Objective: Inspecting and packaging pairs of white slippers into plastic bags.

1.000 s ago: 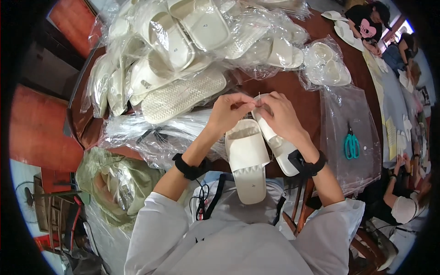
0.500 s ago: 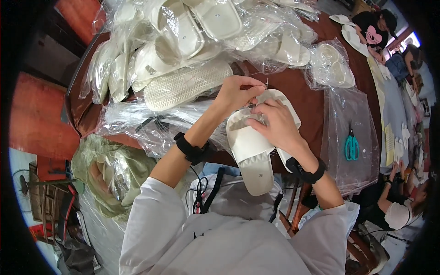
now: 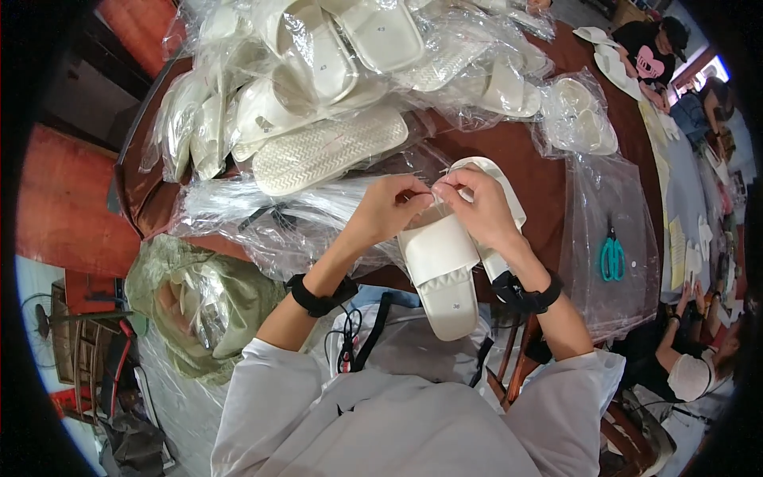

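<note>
A pair of white slide sandals (image 3: 441, 248) lies at the table's near edge, one partly over the other. Over their far ends my two hands meet, fingertips touching. My left hand (image 3: 389, 211) is closed in a pinch beside the near slide's strap. Closed too, my right hand (image 3: 481, 211) pinches from the other side, its palm over the slides and covering part of them. Between the fingertips is a thin clear strand, barely visible. A bag of clear plastic strips (image 3: 238, 208) lies left of my left hand.
White slides in clear bags (image 3: 326, 87) are heaped at the back. Teal scissors (image 3: 611, 256) rest on flat clear bags (image 3: 604, 183) at the right. A green sack (image 3: 187, 318) stands at the lower left. Other people sit at the far right.
My left hand has drawn down and left from above the slides' far ends, its fingertips now against the right hand's. The right hand has shifted slightly, fingers more curled in.
</note>
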{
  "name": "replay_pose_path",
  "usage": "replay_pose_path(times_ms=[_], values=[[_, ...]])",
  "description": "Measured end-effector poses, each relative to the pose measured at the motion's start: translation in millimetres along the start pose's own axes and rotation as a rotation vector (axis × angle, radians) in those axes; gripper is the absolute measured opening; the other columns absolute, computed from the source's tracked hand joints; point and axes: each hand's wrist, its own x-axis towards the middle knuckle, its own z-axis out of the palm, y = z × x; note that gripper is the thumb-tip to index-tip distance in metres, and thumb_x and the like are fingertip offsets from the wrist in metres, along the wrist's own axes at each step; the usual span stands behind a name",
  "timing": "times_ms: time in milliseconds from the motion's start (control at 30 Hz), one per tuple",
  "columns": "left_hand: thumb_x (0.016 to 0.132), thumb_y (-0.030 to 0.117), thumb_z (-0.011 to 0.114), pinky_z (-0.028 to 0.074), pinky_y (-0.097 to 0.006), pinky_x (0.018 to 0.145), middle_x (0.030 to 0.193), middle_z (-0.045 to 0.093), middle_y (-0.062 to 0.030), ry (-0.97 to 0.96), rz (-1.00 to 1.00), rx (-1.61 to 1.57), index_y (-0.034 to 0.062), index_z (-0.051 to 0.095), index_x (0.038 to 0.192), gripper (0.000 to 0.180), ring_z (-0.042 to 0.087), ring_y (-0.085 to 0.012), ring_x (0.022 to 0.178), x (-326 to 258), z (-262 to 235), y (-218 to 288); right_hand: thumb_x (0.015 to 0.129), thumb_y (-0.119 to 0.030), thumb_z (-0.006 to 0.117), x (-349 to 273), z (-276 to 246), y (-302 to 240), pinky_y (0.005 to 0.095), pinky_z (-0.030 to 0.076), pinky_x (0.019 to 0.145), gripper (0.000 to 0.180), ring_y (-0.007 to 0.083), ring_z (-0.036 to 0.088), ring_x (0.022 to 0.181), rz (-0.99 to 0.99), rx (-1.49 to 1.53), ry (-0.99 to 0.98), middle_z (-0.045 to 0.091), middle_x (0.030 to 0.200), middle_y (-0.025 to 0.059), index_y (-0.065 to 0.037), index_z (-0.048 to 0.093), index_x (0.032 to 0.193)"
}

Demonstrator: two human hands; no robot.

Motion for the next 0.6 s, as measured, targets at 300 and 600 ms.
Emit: replay_pose_path(times_ms=[300, 600], values=[[0.087, 0.017, 0.065, 0.043, -0.021, 0.051, 0.075, 0.064, -0.0025, 0.135, -0.15, -0.301, 0.0016, 0.066, 0.09, 0.016, 0.055, -0.0059, 0.061, -7, 0, 2, 0.08, -0.013, 0.067, -21, -4, -23, 0.0415, 0.042, 0.065, 0.013, 0.0303, 0.055, 0.073, -0.191, -0.311, 0.152, 0.058, 0.075, 0.0103, -0.004, 0.058, 0.081], [0.091, 0.021, 0.064, 0.044, -0.021, 0.062, 0.081, 0.063, 0.0004, 0.093, -0.088, -0.492, 0.0057, 0.066, 0.094, 0.015, 0.055, -0.0057, 0.072, -22, 11, 10, 0.085, -0.006, 0.059, -32, 14, -27, 0.04, 0.043, 0.059, 0.008, 0.0329, 0.059, 0.068, -0.051, -0.014, 0.033, 0.062, 0.077, 0.0151, -0.001, 0.054, 0.085]])
